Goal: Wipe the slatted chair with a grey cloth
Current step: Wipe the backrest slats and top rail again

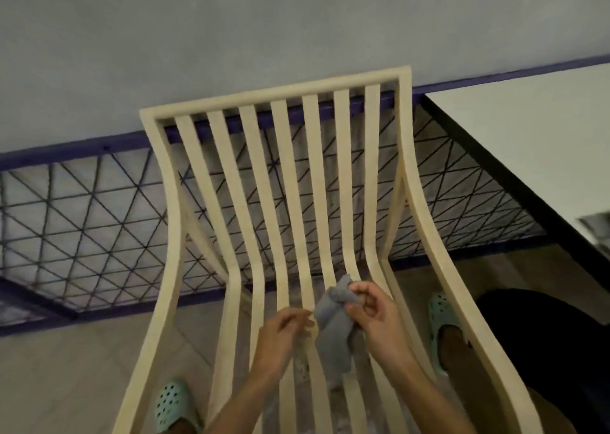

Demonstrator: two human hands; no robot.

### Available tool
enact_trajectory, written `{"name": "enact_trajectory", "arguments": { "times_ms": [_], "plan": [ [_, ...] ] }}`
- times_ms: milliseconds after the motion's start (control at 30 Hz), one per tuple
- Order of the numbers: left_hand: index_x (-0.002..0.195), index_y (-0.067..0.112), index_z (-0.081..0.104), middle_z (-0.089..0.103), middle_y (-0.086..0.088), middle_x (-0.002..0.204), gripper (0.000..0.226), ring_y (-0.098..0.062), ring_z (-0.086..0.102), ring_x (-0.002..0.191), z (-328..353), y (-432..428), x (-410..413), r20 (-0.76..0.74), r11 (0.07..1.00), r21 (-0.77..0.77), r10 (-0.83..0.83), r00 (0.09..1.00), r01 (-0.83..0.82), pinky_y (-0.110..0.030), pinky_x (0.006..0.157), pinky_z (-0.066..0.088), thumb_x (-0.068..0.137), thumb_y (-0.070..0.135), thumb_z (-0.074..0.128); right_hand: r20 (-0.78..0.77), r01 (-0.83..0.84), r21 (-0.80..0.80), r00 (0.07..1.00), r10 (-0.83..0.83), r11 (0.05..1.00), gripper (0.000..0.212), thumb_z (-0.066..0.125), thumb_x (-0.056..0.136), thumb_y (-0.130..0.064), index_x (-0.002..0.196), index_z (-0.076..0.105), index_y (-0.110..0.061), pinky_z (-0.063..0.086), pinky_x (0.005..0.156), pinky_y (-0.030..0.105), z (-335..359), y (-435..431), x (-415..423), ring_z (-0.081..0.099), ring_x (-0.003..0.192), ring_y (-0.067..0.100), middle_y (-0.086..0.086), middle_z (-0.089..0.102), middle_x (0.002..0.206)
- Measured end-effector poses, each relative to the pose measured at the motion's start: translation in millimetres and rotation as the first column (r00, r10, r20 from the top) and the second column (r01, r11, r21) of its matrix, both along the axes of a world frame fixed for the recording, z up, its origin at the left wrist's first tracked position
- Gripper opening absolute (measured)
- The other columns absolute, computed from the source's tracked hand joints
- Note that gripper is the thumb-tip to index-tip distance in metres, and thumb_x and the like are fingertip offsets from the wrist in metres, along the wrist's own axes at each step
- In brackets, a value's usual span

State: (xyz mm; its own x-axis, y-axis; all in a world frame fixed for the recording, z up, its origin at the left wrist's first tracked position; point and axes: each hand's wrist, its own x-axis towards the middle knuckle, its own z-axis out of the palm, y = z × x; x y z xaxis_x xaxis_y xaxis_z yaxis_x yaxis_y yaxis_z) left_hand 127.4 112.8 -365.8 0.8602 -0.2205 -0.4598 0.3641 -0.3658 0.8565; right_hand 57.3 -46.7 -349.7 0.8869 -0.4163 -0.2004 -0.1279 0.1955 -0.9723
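Grey cloth (333,331) bunched over the seat of a cream slatted chair (277,95).
The right hand (379,318) pinches the soft, crumpled cloth near its top, and the limp tail hangs over the smooth, curved slats at the near middle of the seat. The left hand (280,329) sits just left of the cloth, fingers curled at its edge; whether it grips the fabric cannot be told. Perforated mint clogs (171,404) stand on the tiled floor (82,367). A dark wire railing (99,209) of triangles runs behind.

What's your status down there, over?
Right hand pinching grey cloth over slatted chair seat. Left hand at cloth's edge, grip unclear. Nothing in the way.
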Motion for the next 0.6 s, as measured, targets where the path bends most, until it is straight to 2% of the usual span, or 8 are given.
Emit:
{"name": "enact_trajectory", "arguments": {
  "times_ms": [100, 167, 300, 400, 500, 600],
  "plan": [
    [0.092, 0.004, 0.069, 0.067, -0.007, 0.075, 0.026, -0.02, 0.061, 0.069, 3.9, 14.0, -59.2, -0.254, 0.992, -0.057, 0.093, 0.963, -0.111, -0.032, 0.064, 0.051, 0.101, 0.014, 0.046, -0.069, -0.044, 0.032, 0.997, 0.046, 0.998, 0.024, 0.057, 0.091, 0.006, 0.102, 0.066, -0.013, 0.056, 0.089, 0.049, -4.4, 25.3, -30.9, 0.067, 0.099, 0.029, 0.011, 0.07, 0.1],
    [0.102, 0.007, 0.064, 0.066, -0.002, 0.084, 0.024, -0.015, 0.061, 0.076, 11.1, 24.7, -95.7, -0.317, 0.981, -0.127, 0.102, 0.943, -0.148, -0.028, 0.065, 0.049, 0.103, 0.019, 0.044, -0.105, -0.058, 0.005, 0.993, 0.058, 0.998, 0.027, 0.056, 0.09, 0.009, 0.105, 0.065, -0.011, 0.054, 0.09, 0.053, -8.8, 42.1, -51.3, 0.067, 0.098, 0.033, 0.014, 0.07, 0.1],
    [0.099, 0.024, 0.064, 0.071, 0.009, 0.094, 0.026, -0.008, 0.065, 0.092, 15.3, 43.7, -139.3, -0.204, 0.964, -0.225, 0.093, 0.975, -0.139, -0.025, 0.077, 0.049, 0.102, 0.036, 0.042, -0.185, -0.073, 0.024, 0.98, 0.076, 0.997, 0.017, 0.06, 0.09, 0.002, 0.103, 0.066, -0.009, 0.056, 0.088, 0.053, -18.2, 61.0, -84.3, 0.068, 0.095, 0.032, 0.016, 0.071, 0.097],
    [0.1, 0.027, 0.062, 0.067, 0.01, 0.101, 0.027, -0.004, 0.063, 0.095, 14.9, 52.3, -149.2, -0.165, 0.96, -0.233, 0.119, 0.979, -0.156, -0.021, 0.077, 0.047, 0.102, 0.04, 0.039, -0.234, -0.105, 0.022, 0.966, 0.108, 0.994, 0.011, 0.064, 0.09, -0.006, 0.1, 0.067, -0.007, 0.058, 0.082, 0.05, -21.0, 66.3, -103.3, 0.069, 0.092, 0.03, 0.012, 0.073, 0.093],
    [0.1, 0.026, 0.065, 0.069, 0.009, 0.099, 0.023, -0.008, 0.064, 0.097, 13.4, 57.7, -153.7, -0.091, 0.962, -0.236, 0.122, 0.988, -0.14, -0.024, 0.08, 0.048, 0.1, 0.037, 0.045, -0.23, -0.143, -0.024, 0.964, 0.134, 0.989, 0.007, 0.068, 0.087, -0.004, 0.094, 0.066, -0.003, 0.057, 0.07, 0.032, -17.8, 66.5, -115.4, 0.068, 0.081, 0.022, 0.01, 0.072, 0.084],
    [0.086, 0.024, 0.073, 0.073, 0.006, 0.084, 0.011, -0.012, 0.067, 0.084, 9.5, 60.6, -153.0, 0.039, 0.978, -0.171, 0.125, 0.991, -0.116, -0.024, 0.072, 0.052, 0.091, 0.022, 0.064, -0.249, -0.196, -0.062, 0.952, 0.175, 0.979, 0.008, 0.072, 0.085, -0.009, 0.09, 0.066, -0.004, 0.053, 0.067, 0.021, -13.4, 65.0, -123.9, 0.066, 0.076, 0.011, 0.005, 0.07, 0.081]
  ]
}}
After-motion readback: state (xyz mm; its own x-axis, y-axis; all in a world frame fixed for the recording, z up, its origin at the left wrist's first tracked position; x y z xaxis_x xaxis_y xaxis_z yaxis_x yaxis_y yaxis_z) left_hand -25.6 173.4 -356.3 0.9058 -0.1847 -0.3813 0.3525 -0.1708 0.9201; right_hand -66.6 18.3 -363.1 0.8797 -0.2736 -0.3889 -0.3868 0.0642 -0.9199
